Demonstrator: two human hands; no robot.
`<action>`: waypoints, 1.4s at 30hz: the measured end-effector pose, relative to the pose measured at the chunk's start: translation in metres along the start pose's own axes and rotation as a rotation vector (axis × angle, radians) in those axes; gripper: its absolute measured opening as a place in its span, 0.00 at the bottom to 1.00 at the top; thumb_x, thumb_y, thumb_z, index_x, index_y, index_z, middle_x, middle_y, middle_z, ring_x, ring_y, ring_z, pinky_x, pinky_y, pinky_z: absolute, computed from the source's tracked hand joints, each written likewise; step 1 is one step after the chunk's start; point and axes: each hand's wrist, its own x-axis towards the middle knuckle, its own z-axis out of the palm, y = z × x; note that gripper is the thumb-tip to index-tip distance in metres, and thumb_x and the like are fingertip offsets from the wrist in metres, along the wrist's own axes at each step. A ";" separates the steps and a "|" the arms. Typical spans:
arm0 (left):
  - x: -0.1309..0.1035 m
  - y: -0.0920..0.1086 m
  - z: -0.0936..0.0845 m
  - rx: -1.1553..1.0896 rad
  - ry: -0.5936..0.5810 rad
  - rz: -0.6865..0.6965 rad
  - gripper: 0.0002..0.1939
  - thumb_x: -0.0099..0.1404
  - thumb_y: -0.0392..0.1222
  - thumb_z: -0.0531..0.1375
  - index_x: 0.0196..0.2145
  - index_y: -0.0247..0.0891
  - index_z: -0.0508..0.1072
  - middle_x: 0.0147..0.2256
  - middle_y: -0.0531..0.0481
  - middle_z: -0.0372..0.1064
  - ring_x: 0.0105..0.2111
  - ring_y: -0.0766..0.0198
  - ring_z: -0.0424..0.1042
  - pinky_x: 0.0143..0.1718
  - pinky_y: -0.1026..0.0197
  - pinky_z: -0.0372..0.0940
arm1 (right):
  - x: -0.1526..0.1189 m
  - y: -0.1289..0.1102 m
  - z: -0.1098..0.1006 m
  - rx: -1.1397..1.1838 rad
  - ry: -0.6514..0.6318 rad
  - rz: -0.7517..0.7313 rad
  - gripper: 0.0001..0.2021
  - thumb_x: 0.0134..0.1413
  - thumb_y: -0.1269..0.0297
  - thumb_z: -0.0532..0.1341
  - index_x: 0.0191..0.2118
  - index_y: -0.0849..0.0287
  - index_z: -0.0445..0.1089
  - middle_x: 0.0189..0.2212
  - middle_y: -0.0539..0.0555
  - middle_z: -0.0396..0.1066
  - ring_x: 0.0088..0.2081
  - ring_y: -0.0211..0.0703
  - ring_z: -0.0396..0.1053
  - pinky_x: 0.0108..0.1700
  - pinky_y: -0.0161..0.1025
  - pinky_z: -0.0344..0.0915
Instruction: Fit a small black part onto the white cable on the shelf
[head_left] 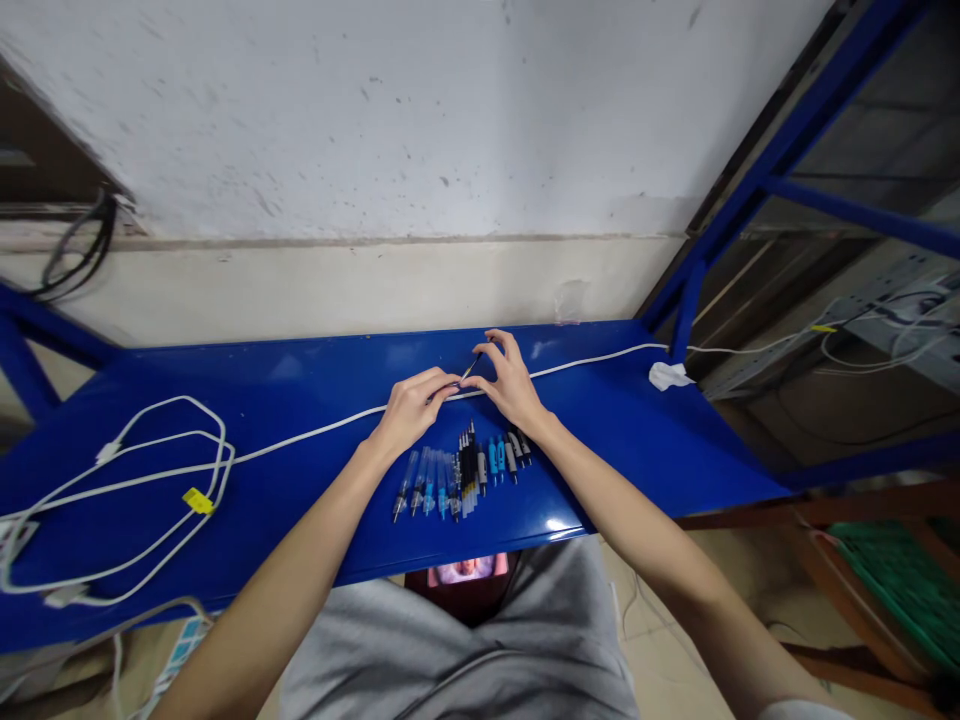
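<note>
Where the two hands meet near the back of the blue tabletop (285, 400), a thin pen refill (471, 368) is pinched between them, but it is so small that little beyond a dark, slanting sliver can be made out. Its lower end disappears under the fingertips of the left hand (409, 408), which is curled closed on it, and its upper end sits against the thumb and forefinger of the right hand (508, 385), also closed on it with the other fingers spread. No tip or ink colour can be told.

Just in front of the hands, toward the near edge, lies a row of pen parts (461, 470): clear and light-blue barrels on the left, black pieces in the middle, short blue and grey ones on the right. Any printing on them is too small to read.

A white cable (315, 432) runs across the tabletop right beneath the hands and loops at the left, where a yellow tag (198, 500) carries no legible writing. A crumpled white scrap (667, 375) lies at the right end. Below the tabletop edge, a phone screen (466, 570) is partly cut off by the grey-clad lap.
</note>
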 end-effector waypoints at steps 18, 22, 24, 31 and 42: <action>-0.002 -0.004 0.003 -0.030 0.075 -0.031 0.10 0.75 0.41 0.59 0.47 0.38 0.79 0.40 0.46 0.77 0.41 0.60 0.77 0.45 0.57 0.70 | -0.005 -0.024 0.001 -0.064 -0.002 -0.052 0.09 0.69 0.62 0.62 0.38 0.56 0.78 0.34 0.53 0.80 0.37 0.46 0.64 0.45 0.45 0.57; -0.003 -0.002 0.003 0.035 0.080 0.001 0.10 0.76 0.40 0.57 0.47 0.37 0.78 0.39 0.45 0.76 0.40 0.59 0.76 0.43 0.57 0.70 | -0.006 -0.024 0.002 0.002 0.000 0.009 0.09 0.68 0.63 0.64 0.35 0.57 0.79 0.32 0.53 0.80 0.34 0.45 0.66 0.44 0.45 0.57; -0.003 0.001 0.001 0.076 0.069 0.027 0.11 0.77 0.40 0.56 0.48 0.37 0.78 0.39 0.44 0.75 0.40 0.59 0.75 0.43 0.57 0.70 | -0.006 -0.025 0.001 0.021 -0.007 0.023 0.09 0.67 0.64 0.64 0.34 0.57 0.79 0.31 0.52 0.81 0.33 0.45 0.66 0.44 0.45 0.57; 0.000 0.005 -0.006 0.160 0.065 0.082 0.11 0.77 0.39 0.55 0.43 0.37 0.78 0.37 0.46 0.74 0.37 0.61 0.74 0.40 0.58 0.68 | -0.002 -0.033 -0.003 0.185 -0.063 0.145 0.07 0.66 0.58 0.65 0.40 0.55 0.75 0.32 0.51 0.80 0.35 0.45 0.72 0.45 0.43 0.60; -0.002 -0.009 -0.013 0.099 0.112 -0.163 0.12 0.77 0.43 0.55 0.41 0.39 0.77 0.36 0.48 0.73 0.35 0.63 0.73 0.37 0.61 0.66 | -0.027 -0.081 -0.043 -0.002 -0.676 0.084 0.10 0.55 0.60 0.74 0.41 0.56 0.79 0.36 0.52 0.75 0.42 0.47 0.66 0.45 0.41 0.59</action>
